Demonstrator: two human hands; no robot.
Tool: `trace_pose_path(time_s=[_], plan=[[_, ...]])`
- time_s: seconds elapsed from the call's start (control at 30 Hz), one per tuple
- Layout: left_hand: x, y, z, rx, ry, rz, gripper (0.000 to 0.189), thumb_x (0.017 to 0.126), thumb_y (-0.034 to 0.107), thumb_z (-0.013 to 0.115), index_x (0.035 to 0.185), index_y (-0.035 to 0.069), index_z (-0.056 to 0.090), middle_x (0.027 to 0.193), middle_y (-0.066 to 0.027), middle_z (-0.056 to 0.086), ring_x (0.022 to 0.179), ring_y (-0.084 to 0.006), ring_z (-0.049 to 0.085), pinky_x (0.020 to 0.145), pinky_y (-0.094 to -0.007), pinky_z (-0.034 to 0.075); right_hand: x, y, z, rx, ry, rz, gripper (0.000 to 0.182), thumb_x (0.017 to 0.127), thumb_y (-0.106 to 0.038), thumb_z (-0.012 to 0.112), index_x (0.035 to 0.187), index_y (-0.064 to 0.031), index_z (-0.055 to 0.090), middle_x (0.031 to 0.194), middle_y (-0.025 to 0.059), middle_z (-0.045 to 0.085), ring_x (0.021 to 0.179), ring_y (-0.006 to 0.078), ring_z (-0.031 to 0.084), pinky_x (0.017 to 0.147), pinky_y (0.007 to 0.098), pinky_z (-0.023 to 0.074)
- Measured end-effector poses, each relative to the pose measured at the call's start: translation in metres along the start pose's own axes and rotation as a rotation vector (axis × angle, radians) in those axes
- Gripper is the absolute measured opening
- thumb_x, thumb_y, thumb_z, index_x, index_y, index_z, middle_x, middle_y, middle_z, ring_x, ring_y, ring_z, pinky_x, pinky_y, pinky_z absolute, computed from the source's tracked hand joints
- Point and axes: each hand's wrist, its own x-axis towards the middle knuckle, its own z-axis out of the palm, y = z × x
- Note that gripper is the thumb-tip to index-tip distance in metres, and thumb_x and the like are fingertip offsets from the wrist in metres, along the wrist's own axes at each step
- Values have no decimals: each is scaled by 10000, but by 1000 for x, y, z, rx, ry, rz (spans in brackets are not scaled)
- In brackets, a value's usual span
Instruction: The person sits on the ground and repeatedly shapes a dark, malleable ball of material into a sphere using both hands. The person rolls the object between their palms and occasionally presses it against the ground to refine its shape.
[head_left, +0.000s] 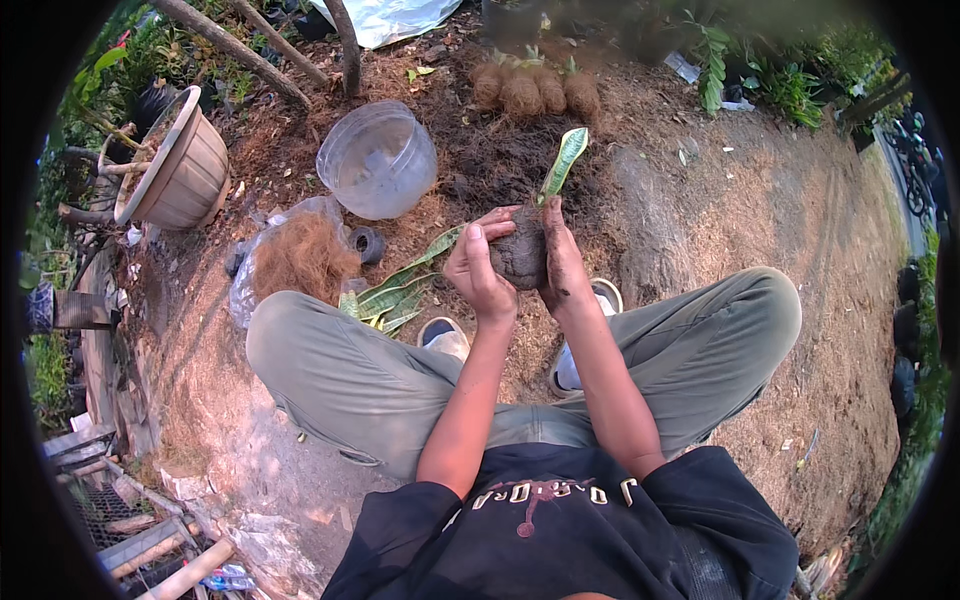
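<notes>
Between my two hands is a dark ball of moist soil (517, 251), with a variegated snake plant leaf (564, 166) standing out of its top. My left hand (484, 270) cups the ball's left side, thumb raised. Against the right side lies my right hand (561, 259), its fingers smeared with soil. Several cut snake plant leaves (390, 296) lie on the ground left of my hands. Beyond my hands spreads loose dark soil mixed with fibre (487, 157). At its far edge stand several fibre-wrapped balls (521, 94) with small leaves on top.
A clear plastic tub (377, 161) stands front left, near a plastic bag of brown coconut fibre (304, 255) and a dark roll (367, 244). Farther left, a ribbed planter (180, 169) leans beside thin trunks (232, 49). My bent knees flank the work area.
</notes>
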Motion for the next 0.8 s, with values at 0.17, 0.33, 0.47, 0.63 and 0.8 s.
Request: trace_pose_path(time_s=[0.17, 0.33, 0.47, 0.63, 0.8], plan=[[-2, 20, 20, 62, -14, -39, 457, 1008, 375, 385, 1111, 32, 669, 1203, -165, 635, 1222, -301, 533, 1055, -443, 381, 3, -13, -2, 444, -266, 47, 412, 1006, -373, 494, 1176, -11, 595, 1135, 113, 652, 1055, 202, 631, 954, 342, 494], [-7, 8, 10, 753, -264, 602, 272, 919, 192, 511, 866, 25, 719, 959, -131, 704, 990, -311, 653, 942, -439, 483, 10, 14, -16, 345, 60, 69, 217, 996, -285, 550, 1067, -92, 617, 948, 17, 631, 854, 111, 608, 763, 283, 520], [3, -4, 1, 258, 52, 68, 356, 972, 218, 468, 850, -31, 692, 902, -131, 706, 906, -257, 672, 887, -397, 514, 2, 8, -3, 91, 6, 9, 381, 1004, -408, 528, 1147, -60, 586, 1049, 47, 630, 948, 130, 605, 815, 291, 503], [2, 20, 18, -30, -33, -349, 611, 1036, 449, 298, 1258, -53, 565, 1307, -175, 563, 1258, -284, 508, 1087, -398, 363, 10, -1, -8, 221, -102, -4, 510, 992, -452, 502, 1219, 1, 566, 1137, 125, 635, 1086, 213, 606, 949, 380, 493], [-10, 8, 10, 818, -293, 478, 405, 987, 287, 426, 1104, -12, 673, 1150, -166, 662, 1167, -296, 584, 1052, -442, 385, 13, 10, -16, 230, 17, 69, 333, 1005, -367, 512, 1070, -57, 612, 1005, 47, 617, 909, 132, 592, 835, 297, 487]])
